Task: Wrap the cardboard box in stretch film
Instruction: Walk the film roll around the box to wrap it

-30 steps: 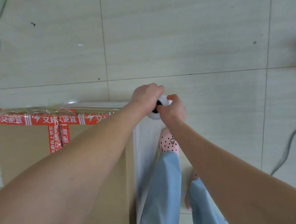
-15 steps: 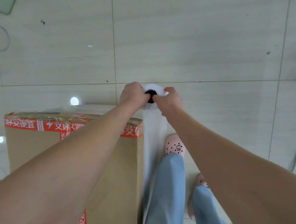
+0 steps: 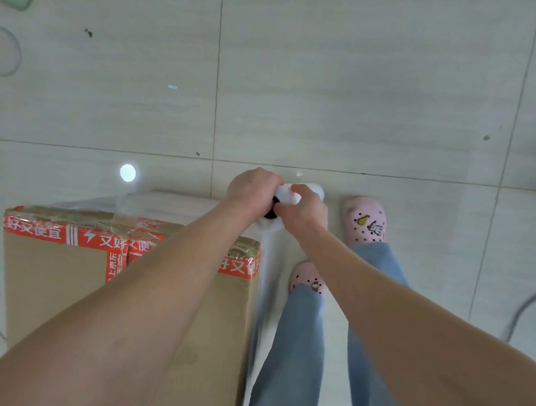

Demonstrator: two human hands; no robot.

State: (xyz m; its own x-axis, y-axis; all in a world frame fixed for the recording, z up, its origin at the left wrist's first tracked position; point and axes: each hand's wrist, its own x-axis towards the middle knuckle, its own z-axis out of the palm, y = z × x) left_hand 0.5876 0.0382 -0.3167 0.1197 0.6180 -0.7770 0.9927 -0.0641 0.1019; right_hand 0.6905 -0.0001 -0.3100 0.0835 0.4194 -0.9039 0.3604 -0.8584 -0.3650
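A: What colour is the cardboard box (image 3: 54, 297)?
B: Plain brown, banded with red tape (image 3: 38, 229) printed in white characters and a white lightning bolt.
A: And the stretch film roll (image 3: 308, 193)?
B: White, with a black core (image 3: 270, 215).
A: The floor (image 3: 370, 81)?
B: Pale cream tiles with thin dark grout lines.
A: Clothing?
B: Pink slippers (image 3: 364, 223) speckled with dark dots, and light blue trousers (image 3: 291, 352).
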